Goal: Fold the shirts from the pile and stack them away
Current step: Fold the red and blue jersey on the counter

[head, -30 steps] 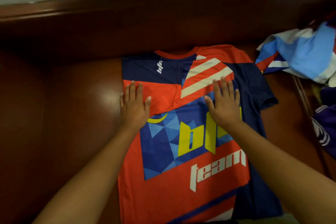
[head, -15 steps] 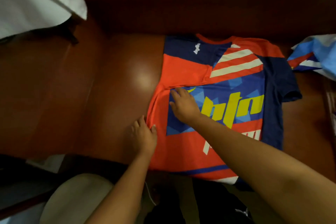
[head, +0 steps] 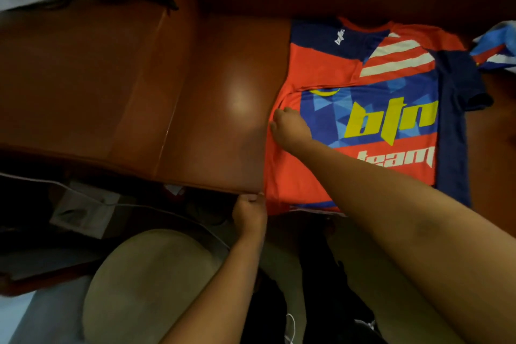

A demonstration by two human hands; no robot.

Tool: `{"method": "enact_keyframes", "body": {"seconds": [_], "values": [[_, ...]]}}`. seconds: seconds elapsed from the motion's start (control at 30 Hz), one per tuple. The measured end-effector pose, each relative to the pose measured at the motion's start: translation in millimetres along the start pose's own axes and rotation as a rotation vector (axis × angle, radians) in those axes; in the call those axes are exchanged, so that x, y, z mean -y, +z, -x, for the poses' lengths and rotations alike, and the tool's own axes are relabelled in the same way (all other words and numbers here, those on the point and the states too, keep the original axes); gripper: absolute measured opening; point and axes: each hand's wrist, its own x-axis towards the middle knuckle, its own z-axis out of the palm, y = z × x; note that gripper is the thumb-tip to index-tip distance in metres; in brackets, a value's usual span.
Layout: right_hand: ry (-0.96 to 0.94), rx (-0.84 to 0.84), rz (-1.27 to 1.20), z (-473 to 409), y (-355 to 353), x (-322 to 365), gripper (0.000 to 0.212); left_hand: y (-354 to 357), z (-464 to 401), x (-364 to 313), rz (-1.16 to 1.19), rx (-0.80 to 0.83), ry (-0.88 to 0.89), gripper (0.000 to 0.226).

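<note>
- Your left hand (head: 249, 211) has dropped from the shirt's left edge to its bottom-left corner at the front lip of the wooden surface (head: 212, 126); its fingers are curled and pinch the hem there.
- Your right hand (head: 290, 127) has slid left across the print, from the blue panel to the left folded edge at mid-height. Its fingers are bent against the cloth; you cannot tell from this view whether they pinch the edge or only press on it.
- The view has swung left since a second ago, so the shirt (head: 363, 126) now sits right of centre. It lies flat and face-up on the wooden surface, its left side already turned in, its right sleeve still spread out.
- By my judgement, both hands lined up on the left edge means you are finishing or tightening that side fold; the right side and the cross fold are still to do.
- Count: one shirt under your hands, two hands on it.
- One heap of waiting shirts (head: 494, 50), blue and white, shows at the far right edge; how many it holds cannot be told.
- No finished stack is in view.
</note>
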Motion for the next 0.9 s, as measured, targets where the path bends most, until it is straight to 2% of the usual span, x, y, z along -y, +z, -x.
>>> {"method": "enact_keyframes", "body": {"seconds": [0.17,0.23,0.27,0.37,0.47,0.57,0.7,0.8,0.9], "values": [[0.137,0.123,0.016,4.6,12.5,22.3,0.043,2.6,8.5,17.5,0.161,0.266,-0.120,0.027],[0.147,0.122,0.047,1.4,18.1,20.5,0.040,3.8,10.4,16.5,0.135,0.338,-0.097,0.012],[0.152,0.118,0.037,-0.8,20.1,19.5,0.036,3.5,9.2,16.6,0.080,0.332,-0.054,0.011],[0.221,0.103,-0.087,-4.0,18.5,16.8,0.034,-5.5,10.8,19.6,-0.100,0.254,0.128,0.029],[0.301,0.028,-0.298,-2.3,9.2,12.7,0.028,-18.6,18.4,20.8,-0.182,0.184,0.352,0.010],[0.387,-0.074,-0.562,4.8,0.7,7.5,0.010,-26.3,24.4,22.6,-0.302,0.127,0.617,0.025],[0.485,-0.150,-0.855,23.1,-12.7,-8.8,0.021,-28.1,40.4,25.2,-0.399,0.123,0.857,0.033],[0.529,-0.195,-0.890,40.4,-19.9,-29.6,0.016,-21.1,50.5,28.0,-0.561,0.266,0.832,0.045],[0.568,-0.194,-0.760,62.7,-20.2,-55.0,0.016,-13.6,54.8,28.9,-0.799,0.583,0.757,0.048]]}}
